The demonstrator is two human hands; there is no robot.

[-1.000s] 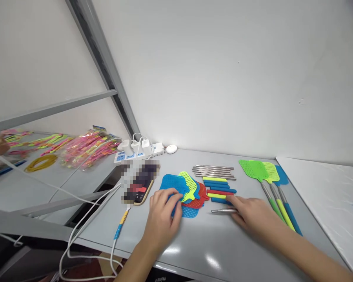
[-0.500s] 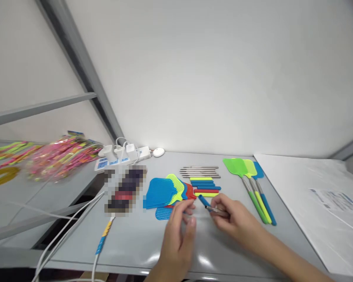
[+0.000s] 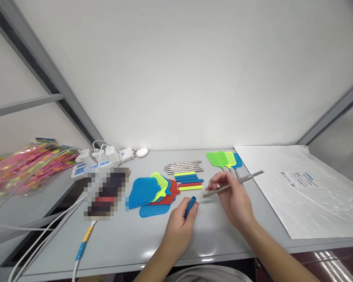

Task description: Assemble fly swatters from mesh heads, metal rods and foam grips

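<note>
My left hand (image 3: pixel 181 219) is closed round a blue handle sleeve (image 3: pixel 190 207), its open end tilted up toward the right. In my right hand (image 3: pixel 233 201) a thin metal rod (image 3: pixel 254 175) lies across the fingers, one end pointing toward the sleeve, apart from it. Beyond my hands are several coloured handle sleeves (image 3: pixel 190 184) in yellow, blue and red, with several metal rods (image 3: pixel 184 166) behind them. Perforated fly swatter heads (image 3: pixel 144 191) in blue, yellow and red overlap to the left. Fly swatters with rods fitted (image 3: pixel 223 158) lie partly hidden behind my right hand.
A phone-like blurred object (image 3: pixel 107 194) and its cable (image 3: pixel 84 243) lie on the left. Behind are a power strip (image 3: pixel 126 154) with chargers and a white oval device (image 3: pixel 142 152). A white package (image 3: pixel 270 192) covers the right side. Bagged pink items (image 3: pixel 47 166) sit far left.
My left hand, empty before, now grips the blue sleeve that was by my right hand. My right hand keeps the metal rod, now turned lengthwise. The view has shifted rightward.
</note>
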